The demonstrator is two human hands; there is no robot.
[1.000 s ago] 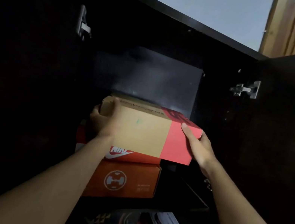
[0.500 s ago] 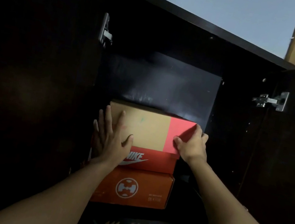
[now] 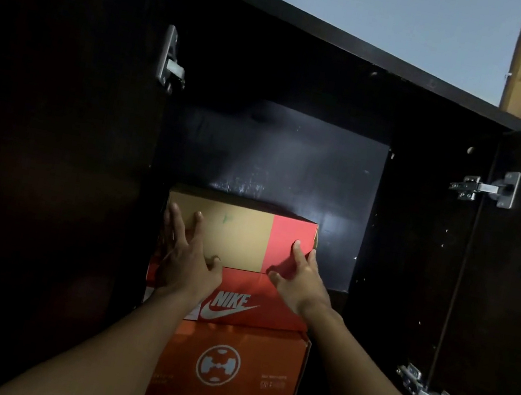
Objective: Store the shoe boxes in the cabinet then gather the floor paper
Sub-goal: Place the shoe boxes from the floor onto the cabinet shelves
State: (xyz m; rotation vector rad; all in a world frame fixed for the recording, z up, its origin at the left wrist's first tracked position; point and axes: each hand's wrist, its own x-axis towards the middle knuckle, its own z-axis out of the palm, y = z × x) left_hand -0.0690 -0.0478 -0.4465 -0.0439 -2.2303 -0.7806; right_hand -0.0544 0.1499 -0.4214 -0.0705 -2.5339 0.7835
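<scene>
**Q:** Where is the top box?

**A:** The tan-and-red shoe box (image 3: 238, 235) lies directly against my fingers (image 3: 176, 224), inside the cabinet (image 3: 293, 161), uppermost of a stack of three. Below my fingertips sits the red Nike box (image 3: 271, 307). Lower again, between my forearms, is the orange box (image 3: 243, 368).

**Q:** And the hands?

**A:** My left hand (image 3: 186, 262) has its fingers spread apart and laid flat on the tan face, gripping nothing. My right hand (image 3: 301, 284) has its fingers apart, tips pressing the red face, thumb at its lower edge. The left door (image 3: 50, 160) and right door (image 3: 516, 277) stand open outside them, with a hinge (image 3: 484, 186) up and right of my right fingers.
</scene>
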